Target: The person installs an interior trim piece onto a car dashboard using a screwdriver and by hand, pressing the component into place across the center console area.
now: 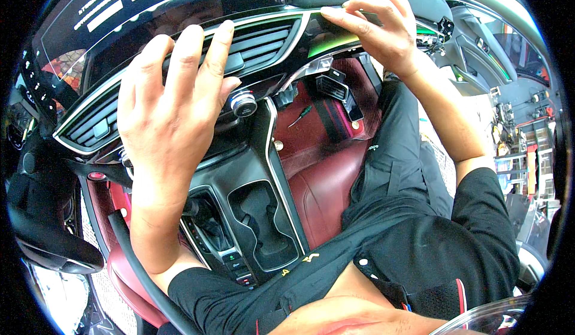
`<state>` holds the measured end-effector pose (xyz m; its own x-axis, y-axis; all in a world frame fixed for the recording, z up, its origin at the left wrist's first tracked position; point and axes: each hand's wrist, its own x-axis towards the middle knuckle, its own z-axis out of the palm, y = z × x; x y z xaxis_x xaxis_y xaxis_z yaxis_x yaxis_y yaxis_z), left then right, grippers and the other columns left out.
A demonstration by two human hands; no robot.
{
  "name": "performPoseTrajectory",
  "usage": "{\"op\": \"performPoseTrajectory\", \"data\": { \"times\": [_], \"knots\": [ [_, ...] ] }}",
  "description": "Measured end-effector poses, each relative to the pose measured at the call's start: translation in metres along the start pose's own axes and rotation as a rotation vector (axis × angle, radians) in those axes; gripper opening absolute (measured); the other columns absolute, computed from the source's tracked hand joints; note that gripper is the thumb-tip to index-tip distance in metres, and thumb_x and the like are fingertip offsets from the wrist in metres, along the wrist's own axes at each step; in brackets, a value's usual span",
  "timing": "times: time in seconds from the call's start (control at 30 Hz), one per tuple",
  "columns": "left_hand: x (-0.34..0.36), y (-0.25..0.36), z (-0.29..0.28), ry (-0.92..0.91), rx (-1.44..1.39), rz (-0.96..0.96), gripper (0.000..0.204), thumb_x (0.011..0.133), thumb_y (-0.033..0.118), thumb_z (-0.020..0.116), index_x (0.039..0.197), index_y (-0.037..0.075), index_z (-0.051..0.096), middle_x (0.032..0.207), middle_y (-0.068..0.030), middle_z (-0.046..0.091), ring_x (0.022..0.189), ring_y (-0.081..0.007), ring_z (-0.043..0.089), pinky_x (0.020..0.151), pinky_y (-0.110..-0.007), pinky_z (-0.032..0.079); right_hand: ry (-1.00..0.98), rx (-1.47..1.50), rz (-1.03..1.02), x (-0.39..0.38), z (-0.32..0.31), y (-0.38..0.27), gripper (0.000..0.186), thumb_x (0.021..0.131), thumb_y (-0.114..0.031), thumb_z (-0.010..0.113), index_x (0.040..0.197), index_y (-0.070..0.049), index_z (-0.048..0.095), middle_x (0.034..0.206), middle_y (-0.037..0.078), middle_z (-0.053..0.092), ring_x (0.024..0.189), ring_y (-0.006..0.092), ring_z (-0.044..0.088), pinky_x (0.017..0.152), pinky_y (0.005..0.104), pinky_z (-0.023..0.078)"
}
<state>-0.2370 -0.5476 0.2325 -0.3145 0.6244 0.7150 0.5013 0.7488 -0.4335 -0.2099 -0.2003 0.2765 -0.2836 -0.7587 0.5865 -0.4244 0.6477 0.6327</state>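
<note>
My left hand (172,92) is open, its fingers spread over the slatted centre air vents (263,43) of a car dashboard. Its fingertips reach the trim under the wide display (120,20). At the passenger side, my right hand (386,32) rests on the upper edge of the glossy black trim panel (326,31), which shows a green glow. The thumb stretches left along that edge and the other fingers are bent, with nothing visibly gripped. A round silver-rimmed knob (243,103) sits below the vents, near my left thumb.
A loose black vent piece (335,89) and a green-handled screwdriver (300,117) lie in the red passenger footwell. The gear lever (194,206) and cup holders (260,218) stand between the seats. The steering wheel (51,239) is at left; the passenger door (479,53) stands at right.
</note>
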Motion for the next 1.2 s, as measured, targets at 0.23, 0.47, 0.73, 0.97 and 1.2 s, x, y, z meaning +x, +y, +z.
{"op": "performPoseTrajectory", "data": {
  "times": [0.23, 0.47, 0.73, 0.97, 1.2],
  "knots": [
    [0.002, 0.003, -0.002, 0.041, -0.011, -0.005, 0.056, 0.087, 0.046, 0.071, 0.139, 0.024, 0.07, 0.129, -0.0003, 0.062, 0.118, -0.0235, 0.058, 0.1, -0.039, 0.051, -0.015, -0.053, 0.058, 0.001, 0.0, -0.009, 0.056, 0.066, -0.007, 0.074, 0.118, -0.026, 0.083, 0.104, -0.002, 0.065, 0.101, 0.0203, 0.062, 0.09, 0.035, 0.05],
    [0.001, 0.002, -0.002, 0.0, 0.036, 0.003, 0.065, 0.086, 0.05, 0.074, 0.147, 0.03, 0.065, 0.133, 0.0022, 0.061, 0.119, -0.0224, 0.058, 0.1, -0.036, 0.048, 0.062, 0.009, 0.167, -0.006, 0.007, -0.011, 0.046, 0.073, -0.002, 0.075, 0.113, -0.023, 0.083, 0.101, -0.001, 0.068, 0.096, 0.0209, 0.064, 0.087, 0.035, 0.049],
    [0.001, 0.002, -0.001, -0.008, 0.034, 0.007, 0.064, 0.087, 0.05, 0.073, 0.147, 0.03, 0.065, 0.134, 0.0017, 0.061, 0.12, -0.0224, 0.058, 0.1, -0.037, 0.048, 0.049, -0.051, 0.254, 0.004, 0.003, -0.025, 0.03, 0.08, -0.006, 0.079, 0.107, -0.02, 0.08, 0.097, -0.002, 0.071, 0.091, 0.0211, 0.067, 0.087, 0.0352, 0.046],
    [0.002, 0.002, -0.001, 0.014, 0.033, 0.002, 0.063, 0.087, 0.05, 0.073, 0.147, 0.029, 0.065, 0.134, 0.0016, 0.061, 0.121, -0.0224, 0.057, 0.099, -0.037, 0.048, -0.064, 0.048, 0.415, 0.016, -0.018, -0.023, 0.028, 0.083, -0.005, 0.078, 0.109, -0.016, 0.079, 0.094, 0.003, 0.069, 0.088, 0.0252, 0.066, 0.083, 0.0363, 0.048],
    [-0.001, 0.005, 0.002, 0.009, 0.026, 0.001, 0.062, 0.088, 0.049, 0.073, 0.146, 0.028, 0.066, 0.136, 0.0016, 0.061, 0.121, -0.0225, 0.058, 0.1, -0.037, 0.047, -0.193, 0.64, 1.047, 0.033, -0.03, -0.011, 0.022, 0.085, -0.013, 0.088, 0.094, -0.001, 0.072, 0.086, 0.004, 0.071, 0.08, 0.0113, 0.066, 0.072, 0.0271, 0.053]
  ]
}}
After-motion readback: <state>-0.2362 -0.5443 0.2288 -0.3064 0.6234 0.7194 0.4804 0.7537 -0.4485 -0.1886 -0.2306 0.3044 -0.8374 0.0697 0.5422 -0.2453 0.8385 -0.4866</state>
